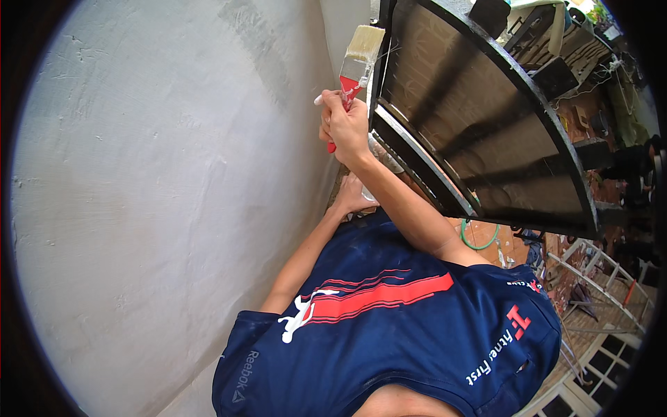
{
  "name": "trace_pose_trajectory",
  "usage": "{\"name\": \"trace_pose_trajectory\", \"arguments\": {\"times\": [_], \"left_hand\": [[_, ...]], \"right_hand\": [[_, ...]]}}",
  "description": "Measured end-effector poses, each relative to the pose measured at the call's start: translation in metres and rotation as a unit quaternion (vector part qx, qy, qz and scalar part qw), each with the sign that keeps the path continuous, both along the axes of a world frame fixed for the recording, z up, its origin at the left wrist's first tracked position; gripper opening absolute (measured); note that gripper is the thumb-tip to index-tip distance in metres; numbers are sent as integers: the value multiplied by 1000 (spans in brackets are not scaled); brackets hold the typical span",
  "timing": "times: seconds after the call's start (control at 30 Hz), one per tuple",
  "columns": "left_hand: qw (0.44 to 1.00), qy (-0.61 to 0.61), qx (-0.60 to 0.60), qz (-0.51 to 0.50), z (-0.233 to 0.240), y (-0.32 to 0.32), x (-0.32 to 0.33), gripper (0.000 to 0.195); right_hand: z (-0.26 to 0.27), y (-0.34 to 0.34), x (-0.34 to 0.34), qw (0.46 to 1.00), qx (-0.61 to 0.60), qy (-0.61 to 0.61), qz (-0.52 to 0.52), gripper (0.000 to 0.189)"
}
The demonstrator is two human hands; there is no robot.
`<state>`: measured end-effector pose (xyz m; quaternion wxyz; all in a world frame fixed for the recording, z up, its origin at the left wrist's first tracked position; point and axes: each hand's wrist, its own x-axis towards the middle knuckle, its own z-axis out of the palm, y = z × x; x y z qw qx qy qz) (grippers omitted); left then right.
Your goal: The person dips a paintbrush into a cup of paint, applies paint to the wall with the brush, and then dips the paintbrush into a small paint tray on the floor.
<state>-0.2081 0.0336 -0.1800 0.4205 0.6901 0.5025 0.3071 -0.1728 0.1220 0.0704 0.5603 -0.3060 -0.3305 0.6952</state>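
My right hand is closed around the red handle of a flat paintbrush, raised with its pale bristles pointing up. White paint smears the brush's metal ferrule and handle, and there is white on one fingertip. Lower down, close to the wall, my left hand grips a paint-smeared, translucent plastic container. My right forearm crosses in front of this container and hides part of it. To the left rises a pale grey plastered wall with rough patches; the bristles are apart from it.
A black metal frame with patterned brown panels stands close on my right. Beyond it are a green hose on tiled floor, an aluminium ladder and a white-framed, paned panel. Wooden slats show at upper right.
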Motion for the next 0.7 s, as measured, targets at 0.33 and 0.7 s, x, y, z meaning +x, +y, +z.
{"name": "trace_pose_trajectory", "arguments": {"times": [0.33,0.7], "left_hand": [[990,120,51,57,24,-6,-3,101],[946,106,234,198,112,21,-37,88]], "right_hand": [[-55,28,81,983,-122,-125,59,30],[-7,5,201,859,35,-475,189,20]]}}
